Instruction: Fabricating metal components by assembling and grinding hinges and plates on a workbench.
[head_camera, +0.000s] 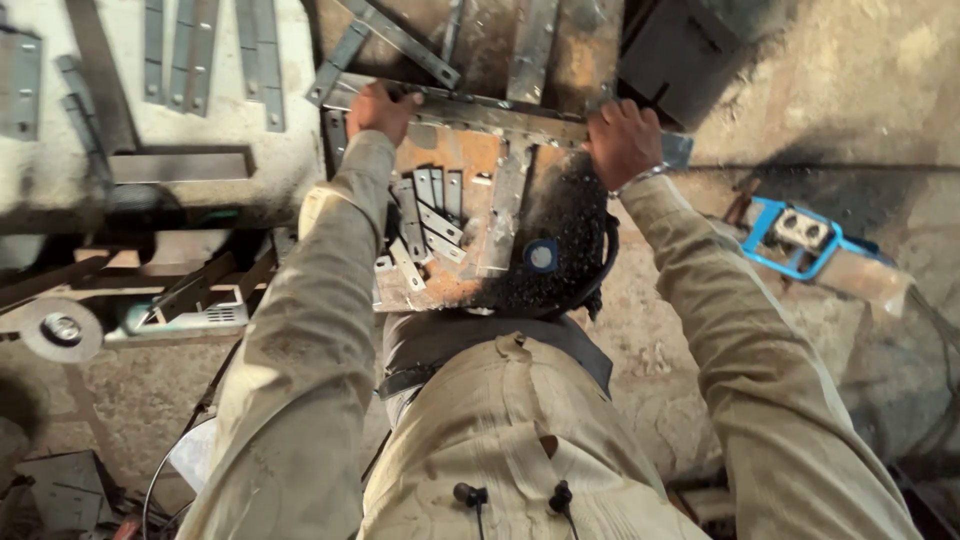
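Nearest the camera is the person's chest in a tan shirt (500, 440), with two black earbuds (515, 495) hanging at 6 o'clock. Both tan sleeves run up and away from there, the left toward 11 o'clock, the right toward 1 o'clock.

Beyond the shirt stands a rusty steel bench (470, 160), orange in patches. On its near edge lies a heap of dark filings (565, 250) with a small blue disc (541, 256) on it. At 9 o'clock from the heap sits a cluster of short grey plates (425, 215), fanned and overlapping.

Farther up, a long flat bar (490, 108) lies across the bench, tilted slightly down to the right. The left hand (382, 108) is clenched on its left end, fingers curled over the far edge. The right hand (622, 140) grasps it near its right end, fist closed, with a bracelet (640, 178) at the wrist. The bar's tip (677, 148) sticks out past that fist.

Behind the bar more strips (400, 40) lie crossed at angles on the bench.

At 9 o'clock, well apart from the hands, an angle grinder (130, 322) lies on a low frame, its disc (60, 328) toward the left. Above it a pale slab (270, 150) carries a row of hinges (190, 55).

At 3 o'clock a blue clamp (795, 235) lies on the dusty floor.
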